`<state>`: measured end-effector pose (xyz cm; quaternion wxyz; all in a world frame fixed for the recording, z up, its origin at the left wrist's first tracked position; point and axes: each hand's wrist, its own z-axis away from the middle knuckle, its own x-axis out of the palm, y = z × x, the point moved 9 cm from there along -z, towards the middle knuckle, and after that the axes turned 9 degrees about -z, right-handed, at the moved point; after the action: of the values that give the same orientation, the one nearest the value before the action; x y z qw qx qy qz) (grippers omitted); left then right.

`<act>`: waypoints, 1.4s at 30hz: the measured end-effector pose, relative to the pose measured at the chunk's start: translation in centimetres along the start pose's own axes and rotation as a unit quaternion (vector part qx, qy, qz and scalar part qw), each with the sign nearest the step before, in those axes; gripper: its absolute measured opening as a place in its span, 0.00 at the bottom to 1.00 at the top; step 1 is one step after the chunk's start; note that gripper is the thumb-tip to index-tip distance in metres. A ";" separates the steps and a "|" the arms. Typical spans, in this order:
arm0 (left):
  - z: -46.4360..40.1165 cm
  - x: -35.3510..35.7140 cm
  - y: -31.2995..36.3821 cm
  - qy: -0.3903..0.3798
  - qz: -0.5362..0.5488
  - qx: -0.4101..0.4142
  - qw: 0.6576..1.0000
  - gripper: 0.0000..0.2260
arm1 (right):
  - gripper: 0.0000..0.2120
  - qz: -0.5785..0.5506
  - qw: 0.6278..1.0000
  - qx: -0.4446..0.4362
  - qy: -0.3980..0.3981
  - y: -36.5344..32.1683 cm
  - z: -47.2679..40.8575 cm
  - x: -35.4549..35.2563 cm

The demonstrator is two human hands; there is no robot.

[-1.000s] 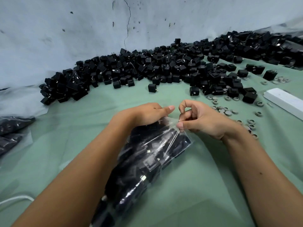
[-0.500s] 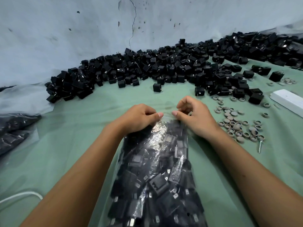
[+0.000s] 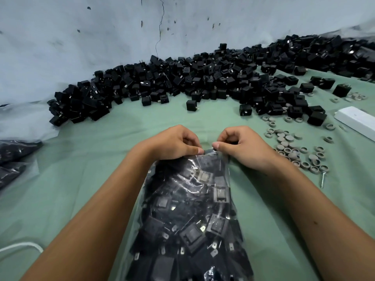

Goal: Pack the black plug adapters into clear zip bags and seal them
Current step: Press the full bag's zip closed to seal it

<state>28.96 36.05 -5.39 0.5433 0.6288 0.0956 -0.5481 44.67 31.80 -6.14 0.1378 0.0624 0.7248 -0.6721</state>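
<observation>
At the far left edge we see filled bags (image 3: 12,159) lying on the green cloth (image 3: 81,179). Centre frame, our left hand (image 3: 172,144) pinches the mouth of the clear zip bag (image 3: 188,209), crammed with black plug adapters (image 3: 192,236). Just beside it, our right hand (image 3: 241,148) pinches the same strip. We judge sealing works best by pressing the track flat, sliding thumbs outward, squeezing air first. The loose pile (image 3: 203,82) waits across the top; grey rings (image 3: 292,147) sit at right.
</observation>
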 end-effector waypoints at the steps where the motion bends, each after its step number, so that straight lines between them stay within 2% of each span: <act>1: -0.2 0.2 0.2 -0.001 0.017 0.005 1.000 0.04 | 0.07 -0.011 1.000 0.005 0.015 0.1 -0.1 -0.2; 6: -1.2 0.7 0.9 -0.015 0.078 0.026 0.997 0.05 | 0.08 -0.038 0.998 0.010 0.057 0.7 -0.2 -0.8; 15: -1.8 0.9 0.0 -0.034 0.219 0.023 0.975 0.06 | 0.09 0.047 0.991 -0.060 0.114 0.1 -0.4 -1.5; 19: -1.9 1.0 0.2 -0.046 0.179 -0.001 0.983 0.09 | 0.09 0.074 0.985 -0.088 0.128 -0.3 -0.3 -1.4; 23: -1.9 0.8 0.1 -0.059 0.141 -0.031 0.988 0.05 | 0.08 0.077 0.985 -0.095 0.122 -0.3 -0.4 -1.0; 27: -2.0 0.3 0.0 -0.049 0.098 -0.039 0.993 0.07 | 0.07 0.104 0.982 -0.103 0.120 -0.6 -0.7 -0.6; 33: -2.2 0.5 0.5 -0.049 0.064 -0.025 0.996 0.07 | 0.04 0.108 0.994 -0.026 0.016 0.1 -1.1 -0.3; 35: -2.4 0.4 0.3 -0.045 0.047 -0.020 0.998 0.07 | 0.07 0.075 0.997 -0.008 0.000 0.3 -1.2 -0.2; 38: -2.8 0.5 0.4 -0.038 0.037 -0.012 0.999 0.06 | 0.09 -0.039 0.999 0.023 0.022 0.9 -1.1 -0.4; 42: -3.7 0.5 1.2 -0.023 0.024 0.006 0.999 0.06 | 0.11 -0.095 0.993 0.043 0.048 1.5 -1.1 -0.8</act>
<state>32.19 38.26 -5.84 0.5545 0.6213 0.0640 -0.5499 45.70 33.09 -7.31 0.0356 0.0313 0.7037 -0.7089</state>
